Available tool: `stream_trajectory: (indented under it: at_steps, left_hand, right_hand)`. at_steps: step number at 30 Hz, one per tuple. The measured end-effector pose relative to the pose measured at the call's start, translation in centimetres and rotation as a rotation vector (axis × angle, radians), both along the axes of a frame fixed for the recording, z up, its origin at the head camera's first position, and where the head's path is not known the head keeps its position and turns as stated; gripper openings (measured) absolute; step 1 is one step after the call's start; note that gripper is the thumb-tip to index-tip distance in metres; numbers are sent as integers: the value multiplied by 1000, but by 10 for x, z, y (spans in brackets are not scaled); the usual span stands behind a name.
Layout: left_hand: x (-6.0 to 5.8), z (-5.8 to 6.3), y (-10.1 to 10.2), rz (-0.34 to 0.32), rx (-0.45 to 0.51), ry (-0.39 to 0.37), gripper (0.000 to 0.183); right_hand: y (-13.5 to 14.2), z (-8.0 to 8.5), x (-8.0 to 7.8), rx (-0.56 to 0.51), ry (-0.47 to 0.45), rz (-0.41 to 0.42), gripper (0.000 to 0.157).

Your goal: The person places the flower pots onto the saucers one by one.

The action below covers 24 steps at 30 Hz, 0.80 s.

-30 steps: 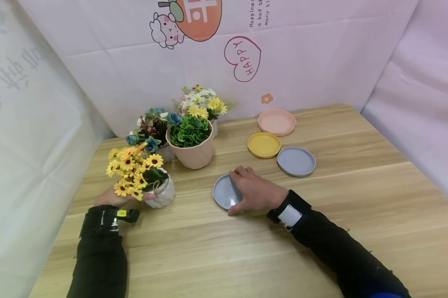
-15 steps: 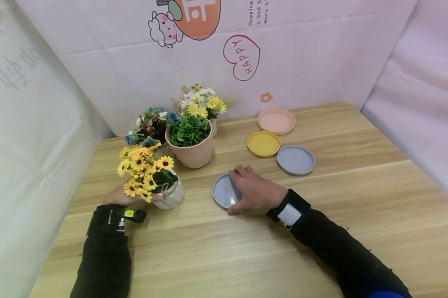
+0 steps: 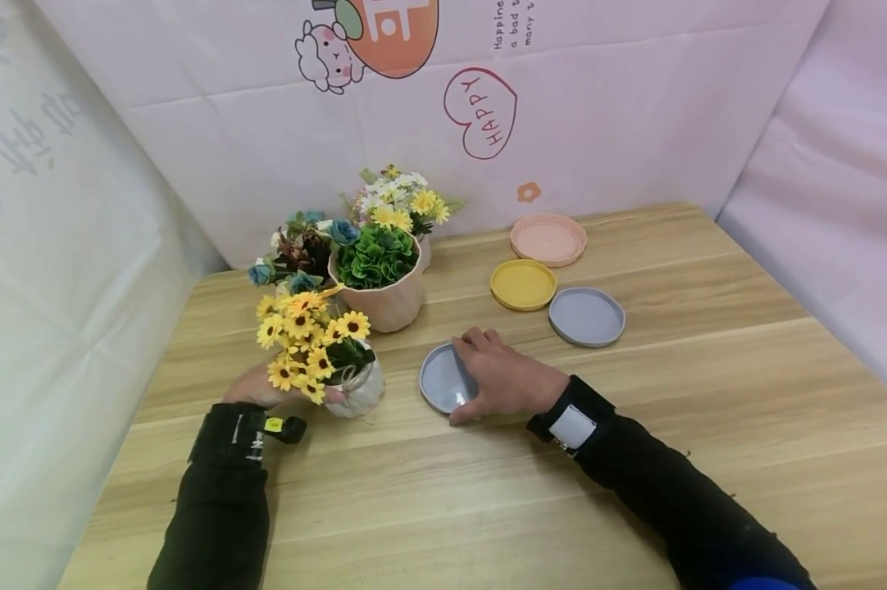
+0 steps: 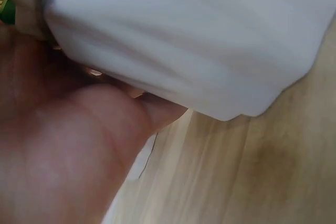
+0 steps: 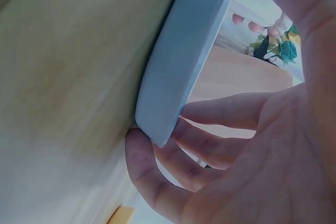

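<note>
My left hand grips a white flower pot of yellow sunflowers, with twine tied round it. The blooms lean left over the hand and hide part of it. In the left wrist view the pale pot wall rests against the palm and thumb; whether its base touches the table cannot be told. To its right, a small grey-blue saucer lies on the table. My right hand holds that saucer by its rim, thumb at the near side and fingers at the far side, as the right wrist view shows.
Behind the sunflowers stand a pink pot of green leaves, blue and brown flowers, and white and yellow daisies. A pink saucer, a yellow saucer and another grey-blue saucer lie at the back right.
My left hand has moved right with the sunflower pot, closer to the saucer. The right hand and its saucer have stayed in place.
</note>
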<state>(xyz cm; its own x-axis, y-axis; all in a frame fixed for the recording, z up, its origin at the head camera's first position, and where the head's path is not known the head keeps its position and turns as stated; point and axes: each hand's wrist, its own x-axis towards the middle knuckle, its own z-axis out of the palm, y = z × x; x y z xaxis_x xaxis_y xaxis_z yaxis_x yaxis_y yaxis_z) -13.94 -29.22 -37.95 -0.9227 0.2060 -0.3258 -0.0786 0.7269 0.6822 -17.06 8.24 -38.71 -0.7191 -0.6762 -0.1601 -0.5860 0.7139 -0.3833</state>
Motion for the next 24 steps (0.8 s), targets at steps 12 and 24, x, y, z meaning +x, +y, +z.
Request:
stream_trajectory:
  at_steps: [12,24]
  left_hand:
    - [-3,-3,17,-22,-10,20,128]
    - [-4,-8,27,-37,36,55,131]
  right_hand:
    - [-4,0,5,-25,1,17,113]
    - [-6,-2,6,-54,11,47,112]
